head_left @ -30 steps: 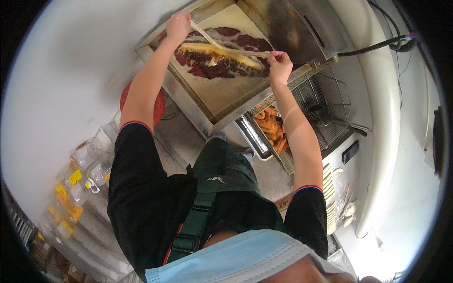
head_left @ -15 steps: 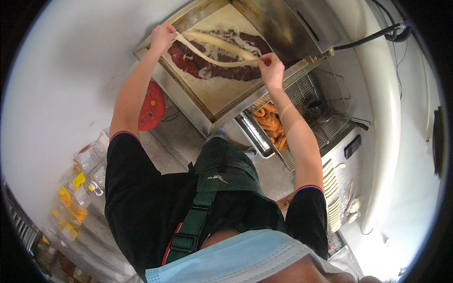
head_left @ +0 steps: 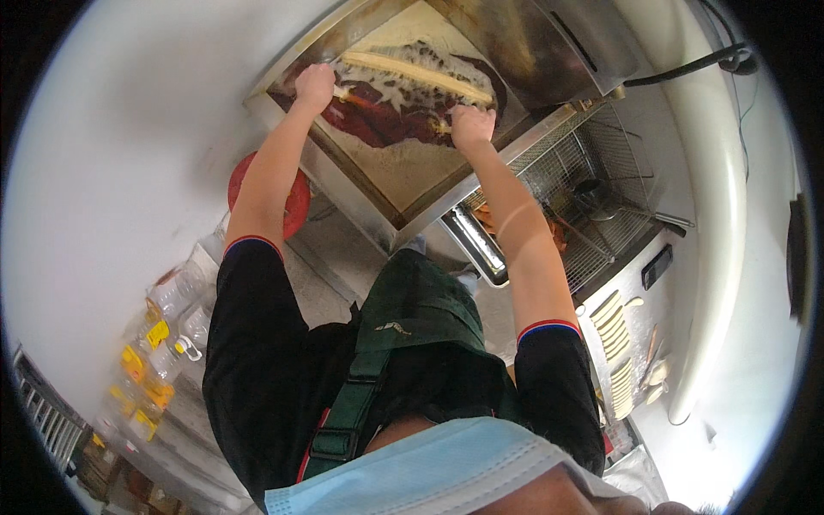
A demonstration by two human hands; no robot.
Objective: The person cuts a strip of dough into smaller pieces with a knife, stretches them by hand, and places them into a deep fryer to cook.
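Both my hands reach over a square metal fryer point(head_left: 348, 202) of hot oil, patched with pale foam around a dark reddish area. A pale dough strip point(head_left: 416, 75) floats in the oil beyond my hands. My left hand point(head_left: 315, 86) is closed on one end of another dough strip, a short bit of which pokes out beside the fingers. My right hand point(head_left: 472, 127) grips a dough end, low over the oil. The stretch between the two hands is not visible, so whether it lies under the oil I cannot tell.
Right of the fryer stand wire baskets point(head_left: 592, 163) and a metal tray point(head_left: 477, 245); fried dough sticks point(head_left: 560, 236) are partly behind my forearm. Farther right are a phone point(head_left: 657, 266) and rows of raw dough pieces point(head_left: 611, 330). A red stool point(head_left: 297, 206) and plastic bottles point(head_left: 144, 365) are left.
Both hands have come lower toward the oil, slightly nearer each other. The dough strip stretched between them has dropped out of sight, apart from its ends. The other strip keeps floating.
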